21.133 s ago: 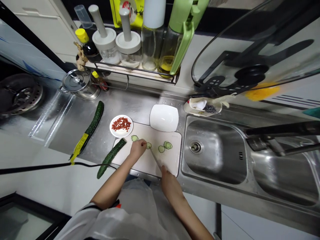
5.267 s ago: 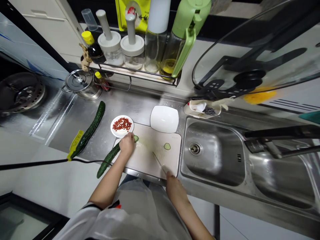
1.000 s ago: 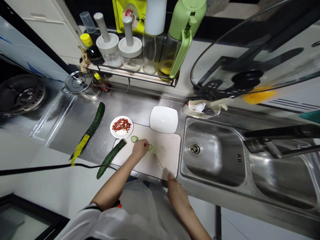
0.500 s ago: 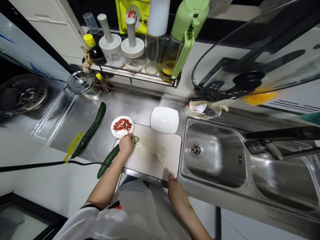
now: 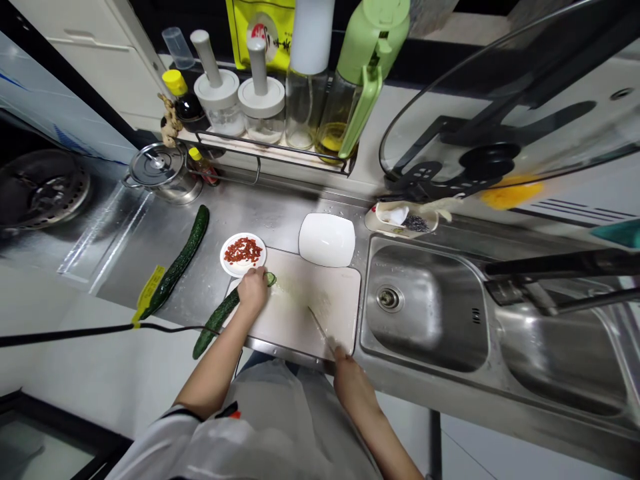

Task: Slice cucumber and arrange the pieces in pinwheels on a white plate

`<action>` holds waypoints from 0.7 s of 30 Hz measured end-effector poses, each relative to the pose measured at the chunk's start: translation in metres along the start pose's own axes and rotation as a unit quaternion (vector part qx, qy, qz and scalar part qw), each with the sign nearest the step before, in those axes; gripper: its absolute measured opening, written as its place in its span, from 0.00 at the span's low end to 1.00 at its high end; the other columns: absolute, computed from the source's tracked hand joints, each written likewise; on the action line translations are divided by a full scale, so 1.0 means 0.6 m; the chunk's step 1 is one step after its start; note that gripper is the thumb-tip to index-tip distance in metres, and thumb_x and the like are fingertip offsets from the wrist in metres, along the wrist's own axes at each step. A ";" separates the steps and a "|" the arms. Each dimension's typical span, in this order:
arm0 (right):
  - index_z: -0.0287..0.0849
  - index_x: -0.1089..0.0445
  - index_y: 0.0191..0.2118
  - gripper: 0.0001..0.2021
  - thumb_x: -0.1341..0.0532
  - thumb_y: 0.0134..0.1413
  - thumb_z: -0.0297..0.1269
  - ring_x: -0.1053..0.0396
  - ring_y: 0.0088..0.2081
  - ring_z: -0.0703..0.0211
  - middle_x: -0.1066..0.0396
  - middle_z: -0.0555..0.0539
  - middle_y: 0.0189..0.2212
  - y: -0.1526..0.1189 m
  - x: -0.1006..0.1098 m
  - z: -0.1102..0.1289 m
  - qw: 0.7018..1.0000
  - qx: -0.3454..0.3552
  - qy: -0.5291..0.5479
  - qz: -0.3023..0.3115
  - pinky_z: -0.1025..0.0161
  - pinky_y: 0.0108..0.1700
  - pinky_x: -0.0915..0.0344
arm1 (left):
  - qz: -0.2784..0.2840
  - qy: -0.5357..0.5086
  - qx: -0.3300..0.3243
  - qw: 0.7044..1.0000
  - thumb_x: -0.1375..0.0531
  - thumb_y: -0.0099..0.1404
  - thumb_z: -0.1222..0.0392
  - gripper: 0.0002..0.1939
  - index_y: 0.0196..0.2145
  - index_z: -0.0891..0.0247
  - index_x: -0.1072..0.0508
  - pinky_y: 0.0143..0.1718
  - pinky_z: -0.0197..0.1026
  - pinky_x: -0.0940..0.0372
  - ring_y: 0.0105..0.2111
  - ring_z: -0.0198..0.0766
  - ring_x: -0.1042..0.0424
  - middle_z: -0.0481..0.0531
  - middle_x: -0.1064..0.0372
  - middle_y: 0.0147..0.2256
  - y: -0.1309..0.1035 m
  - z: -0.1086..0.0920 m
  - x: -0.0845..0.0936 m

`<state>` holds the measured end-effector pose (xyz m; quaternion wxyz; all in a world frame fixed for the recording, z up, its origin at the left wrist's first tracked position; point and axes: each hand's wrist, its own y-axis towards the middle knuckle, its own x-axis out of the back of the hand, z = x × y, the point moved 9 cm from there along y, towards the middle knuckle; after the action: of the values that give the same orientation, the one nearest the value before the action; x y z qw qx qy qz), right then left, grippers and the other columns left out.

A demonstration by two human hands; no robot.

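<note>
My left hand [image 5: 253, 291] is closed round a dark green cucumber [image 5: 216, 323] near its cut end, which shows pale at the hand's right. The cucumber lies slantwise over the left part of the cutting board [image 5: 290, 323], its other end past the counter's front edge. In my right hand [image 5: 349, 373] is the handle of a knife [image 5: 320, 327]; the blade points up and left over the board, apart from the cucumber. Pale green wet marks show on the board. A white plate of red pieces [image 5: 243, 255] stands just beyond my left hand.
A whole cucumber [image 5: 179, 261] lies on the counter at left, near a lidded steel pot [image 5: 163, 175]. Behind the board is a white dish [image 5: 327, 240]. A double sink [image 5: 425, 307] lies right. Above, a rack [image 5: 280, 152] holds jars and bottles. A black cable [image 5: 75, 333] crosses at left.
The whole view has shifted slightly. Both hands, the cucumber and the knife keep nearly the same places relative to the board.
</note>
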<state>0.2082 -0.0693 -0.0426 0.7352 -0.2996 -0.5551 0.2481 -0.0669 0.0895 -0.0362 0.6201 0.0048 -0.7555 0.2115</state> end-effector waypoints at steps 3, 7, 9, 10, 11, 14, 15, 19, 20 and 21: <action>0.37 0.38 0.53 0.20 0.54 0.56 0.26 0.29 0.39 0.53 0.30 0.38 0.42 -0.002 0.014 0.003 0.993 0.076 0.068 -0.056 0.60 0.41 0.35 | -0.003 0.002 -0.019 1.000 0.51 0.67 0.59 0.15 0.47 0.54 0.29 0.32 0.37 0.42 0.37 0.40 0.31 0.55 0.33 0.41 -0.002 -0.003 -0.006; 0.41 0.41 0.56 0.20 0.51 0.59 0.34 0.34 0.48 0.56 0.34 0.40 0.46 -0.029 0.052 0.004 0.946 0.196 0.191 -0.173 0.59 0.50 0.37 | -0.003 0.014 -0.038 0.999 0.51 0.66 0.62 0.16 0.46 0.54 0.28 0.31 0.37 0.43 0.36 0.40 0.32 0.54 0.32 0.39 -0.006 -0.009 -0.008; 0.44 0.43 0.59 0.21 0.52 0.60 0.34 0.37 0.50 0.56 0.37 0.41 0.48 -0.038 0.063 -0.008 0.927 0.198 0.213 -0.236 0.58 0.51 0.38 | -0.001 0.015 -0.040 0.999 0.51 0.66 0.63 0.16 0.46 0.55 0.27 0.32 0.37 0.43 0.37 0.40 0.32 0.55 0.32 0.39 -0.008 -0.012 -0.005; 0.44 0.44 0.59 0.22 0.53 0.60 0.34 0.38 0.50 0.56 0.39 0.40 0.49 -0.040 0.065 -0.014 0.922 0.185 0.212 -0.266 0.57 0.50 0.37 | 0.002 0.013 -0.039 0.999 0.51 0.66 0.63 0.16 0.46 0.55 0.27 0.33 0.38 0.42 0.37 0.40 0.32 0.55 0.32 0.39 -0.009 -0.013 -0.004; 0.43 0.45 0.60 0.23 0.54 0.60 0.35 0.38 0.50 0.55 0.41 0.39 0.50 -0.039 0.065 -0.020 0.918 0.168 0.206 -0.294 0.56 0.50 0.37 | 0.006 0.010 -0.036 0.999 0.51 0.66 0.63 0.16 0.46 0.56 0.27 0.34 0.38 0.42 0.37 0.40 0.32 0.55 0.32 0.39 -0.011 -0.014 -0.003; 0.37 0.48 0.62 0.25 0.57 0.60 0.35 0.39 0.47 0.54 0.47 0.34 0.52 -0.016 0.050 -0.031 0.924 0.095 0.178 -0.326 0.54 0.49 0.38 | 0.011 0.001 -0.024 1.000 0.51 0.67 0.61 0.15 0.45 0.58 0.27 0.35 0.38 0.42 0.38 0.40 0.32 0.56 0.32 0.40 -0.014 -0.016 0.001; 0.35 0.49 0.62 0.25 0.58 0.60 0.34 0.40 0.48 0.54 0.49 0.33 0.53 -0.003 0.041 -0.032 0.930 0.074 0.165 -0.320 0.54 0.49 0.39 | 0.012 -0.003 -0.023 1.000 0.51 0.67 0.61 0.15 0.45 0.58 0.27 0.35 0.37 0.42 0.39 0.40 0.32 0.56 0.32 0.40 -0.015 -0.017 0.001; 0.32 0.50 0.62 0.26 0.58 0.57 0.31 0.43 0.51 0.50 0.52 0.30 0.55 0.038 0.019 -0.033 0.938 0.014 0.126 -0.323 0.52 0.51 0.42 | 0.014 -0.023 -0.028 0.999 0.52 0.67 0.61 0.15 0.43 0.58 0.27 0.37 0.38 0.41 0.39 0.40 0.32 0.57 0.32 0.41 -0.022 -0.027 0.003; 0.32 0.50 0.62 0.27 0.57 0.57 0.32 0.44 0.52 0.48 0.52 0.30 0.55 0.045 0.015 -0.033 0.938 0.005 0.119 -0.325 0.52 0.51 0.42 | 0.014 -0.027 -0.027 0.999 0.52 0.67 0.62 0.15 0.43 0.58 0.27 0.37 0.38 0.41 0.40 0.41 0.32 0.57 0.32 0.41 -0.024 -0.030 0.003; 0.32 0.51 0.62 0.27 0.57 0.57 0.32 0.45 0.53 0.47 0.52 0.30 0.55 0.052 0.012 -0.034 0.939 -0.008 0.113 -0.325 0.52 0.51 0.43 | 0.014 -0.030 -0.027 0.999 0.52 0.67 0.62 0.15 0.43 0.59 0.27 0.38 0.38 0.41 0.41 0.41 0.32 0.57 0.32 0.42 -0.025 -0.032 0.003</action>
<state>0.2285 -0.0462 -0.0643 0.8312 -0.1354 -0.5374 -0.0443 -0.0453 0.0823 -0.0269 0.5941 -0.0163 -0.7791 0.1993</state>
